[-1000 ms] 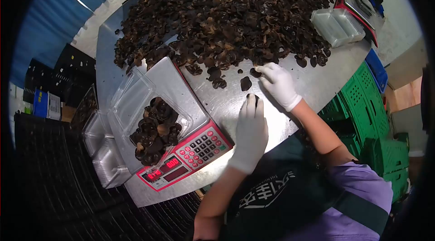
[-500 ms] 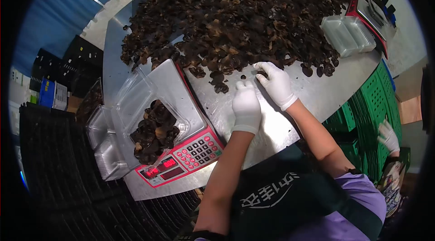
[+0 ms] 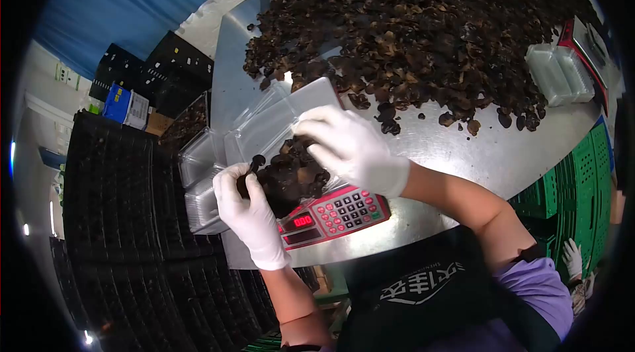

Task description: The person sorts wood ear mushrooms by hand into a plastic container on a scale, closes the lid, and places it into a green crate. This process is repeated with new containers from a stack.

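Both my hands wear white gloves and are over a clear plastic tray (image 3: 254,137) on the red-and-white digital scale (image 3: 334,220). A heap of dark wood ear mushrooms (image 3: 291,176) lies in the near part of the tray. My left hand (image 3: 248,213) is at the heap's left side, thumb and fingers pinching a dark wood ear mushroom (image 3: 256,164). On the other side, my right hand (image 3: 354,150) reaches over the heap with curled fingers, its tips at the mushrooms; what they hold is hidden. The scale's red display (image 3: 302,221) shows 0.00.
A large pile of wood ear mushrooms (image 3: 410,41) covers the back of the metal table (image 3: 456,153). Empty clear trays (image 3: 559,74) stand by another scale at right, more trays (image 3: 202,180) at left. Green crates (image 3: 582,186) and a co-worker's gloved hand (image 3: 572,258) are at right.
Both hands have moved left from the edge of the big pile to the tray on the scale. A wood ear mushroom now shows in my left fingers. The view has shifted left.
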### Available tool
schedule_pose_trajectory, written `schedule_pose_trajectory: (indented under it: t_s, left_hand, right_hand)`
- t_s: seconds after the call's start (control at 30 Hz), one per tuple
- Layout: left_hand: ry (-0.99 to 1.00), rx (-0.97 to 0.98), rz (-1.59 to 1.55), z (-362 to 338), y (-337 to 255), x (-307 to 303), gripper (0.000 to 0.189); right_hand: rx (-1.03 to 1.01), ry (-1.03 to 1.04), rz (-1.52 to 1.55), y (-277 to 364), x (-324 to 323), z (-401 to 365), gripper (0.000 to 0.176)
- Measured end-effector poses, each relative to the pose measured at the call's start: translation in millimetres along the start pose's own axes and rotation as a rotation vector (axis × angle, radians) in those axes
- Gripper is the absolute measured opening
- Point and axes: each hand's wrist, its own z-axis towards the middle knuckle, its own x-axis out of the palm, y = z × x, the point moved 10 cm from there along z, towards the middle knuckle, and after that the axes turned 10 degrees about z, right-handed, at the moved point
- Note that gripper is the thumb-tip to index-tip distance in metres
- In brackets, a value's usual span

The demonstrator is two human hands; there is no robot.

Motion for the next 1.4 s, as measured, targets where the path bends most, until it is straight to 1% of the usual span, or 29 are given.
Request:
schedule_pose_trajectory:
  t_s: [0.03, 0.07, 0.1, 0.17, 0.2, 0.23, 0.27, 0.3, 0.33, 0.37, 0.4, 0.47, 0.5, 0.57, 0.6, 0.63, 0.73, 0.8, 0.83, 0.9, 0.93, 1.03, 1.1, 1.13, 1.17, 1.23, 1.3, 1.33, 1.4]
  left_hand:
    - [0.040, -0.045, -0.047, 3.7, 13.1, 5.7, 0.013]
    - [0.139, -0.073, -0.033, 6.1, 22.1, 17.5, 0.013]
    - [0.224, 0.016, -0.022, 3.1, 32.2, 33.1, 0.013]
    - [0.378, 0.030, 0.011, -9.4, 36.5, 46.7, 0.016]
    - [0.411, -0.030, -0.105, -12.0, 42.0, 49.0, 0.016]
    - [0.424, -0.058, -0.126, -12.6, 41.4, 44.6, 0.017]
    - [0.388, -0.068, -0.212, -11.2, 47.2, 39.9, 0.019]
    - [0.354, -0.080, -0.298, -10.7, 53.4, 35.2, 0.021]
    - [0.373, -0.131, -0.334, -8.2, 56.5, 28.0, 0.023]
    - [0.327, -0.184, -0.393, -7.8, 65.0, 19.9, 0.024]
    - [0.292, -0.198, -0.380, -5.6, 70.4, 9.8, 0.024]
    - [0.223, -0.212, -0.356, -2.3, 83.2, -8.6, 0.026]
    - [0.190, -0.270, -0.440, -4.8, 103.3, -10.0, 0.027]
    - [0.176, -0.387, -0.423, -2.6, 116.6, -19.8, 0.027]
    - [0.160, -0.399, -0.504, -2.3, 121.3, -21.4, 0.029]
    - [0.153, -0.409, -0.493, -2.2, 129.9, -21.3, 0.029]
    - [0.246, -0.545, -0.645, -5.4, 143.9, -4.2, 0.037]
    - [0.273, -0.555, -0.654, -4.6, 146.5, 3.1, 0.038]
    - [0.303, -0.564, -0.664, -5.0, 147.9, 8.9, 0.039]
    - [0.300, -0.580, -0.654, -2.8, 149.1, 16.8, 0.040]
    - [0.302, -0.584, -0.645, -1.8, 150.8, 20.5, 0.040]
    - [0.324, -0.618, -0.701, -0.4, 154.6, 26.9, 0.038]
    - [0.318, -0.482, -0.556, 6.7, 140.6, 21.1, 0.033]
    - [0.325, -0.343, -0.445, 10.5, 124.6, 15.0, 0.024]
    - [0.335, -0.220, -0.438, 10.1, 103.6, 12.2, 0.014]
    - [0.458, -0.146, -0.284, 0.4, 74.3, 20.4, 0.009]
    - [0.386, 0.019, -0.054, -3.3, 59.8, 25.8, 0.013]
    - [0.348, 0.093, 0.026, -2.1, 50.2, 25.3, 0.020]
    - [0.385, 0.123, 0.054, -2.3, 51.1, 34.4, 0.023]
  right_hand:
    - [-0.096, 0.018, -0.071, 5.5, 19.9, 1.9, 0.027]
    - [-0.040, 0.171, -0.201, -3.6, 50.3, 2.3, 0.028]
    - [-0.023, 0.324, -0.253, -8.7, 73.3, -1.7, 0.032]
    - [-0.121, 0.299, -0.320, 3.5, 76.8, -8.1, 0.034]
    - [-0.123, 0.249, -0.310, 7.2, 68.1, -9.2, 0.034]
    - [-0.123, 0.200, -0.300, 14.9, 54.8, -8.2, 0.034]
    - [-0.056, 0.244, -0.354, 13.4, 46.0, -4.9, 0.035]
    - [-0.046, 0.179, -0.352, 15.8, 25.4, -4.6, 0.034]
    - [0.005, 0.165, -0.150, 6.7, 9.1, 1.1, 0.031]
    - [-0.033, 0.071, -0.169, 4.7, -6.6, -2.8, 0.027]
    - [-0.024, 0.037, -0.341, 6.3, -18.2, -13.1, 0.027]
    - [0.065, 0.049, -0.297, -6.5, -35.1, -27.7, 0.026]
    - [0.111, 0.054, -0.315, -12.6, -42.7, -37.1, 0.025]
    - [0.200, 0.054, -0.323, -18.2, -54.2, -49.3, 0.025]
    - [0.230, 0.037, -0.293, -22.1, -59.6, -55.7, 0.026]
    - [0.290, 0.043, -0.265, -24.3, -61.7, -58.9, 0.027]
    - [0.308, 0.061, -0.208, -24.3, -60.9, -60.9, 0.028]
    - [0.394, 0.050, -0.082, -28.2, -56.1, -61.9, 0.032]
    - [0.391, 0.052, -0.082, -26.0, -53.7, -60.8, 0.032]
    - [0.589, 0.096, 0.071, -38.8, -40.7, -67.8, 0.037]
    - [0.632, 0.109, 0.122, -40.8, -34.1, -69.7, 0.041]
    - [0.670, 0.175, 0.207, -47.2, -19.1, -81.6, 0.041]
    - [0.662, 0.171, 0.237, -43.4, -17.1, -83.1, 0.044]
    - [0.692, 0.169, 0.252, -43.9, -17.5, -86.0, 0.044]
    - [0.725, 0.168, 0.267, -45.1, -18.0, -89.1, 0.044]
    - [0.690, 0.161, 0.251, -42.3, -20.1, -88.0, 0.043]
    - [0.713, 0.140, 0.238, -41.4, -23.0, -89.3, 0.041]
    - [0.710, 0.139, 0.237, -39.7, -23.1, -89.1, 0.041]
    - [0.728, 0.133, 0.257, -37.5, -22.1, -91.2, 0.039]
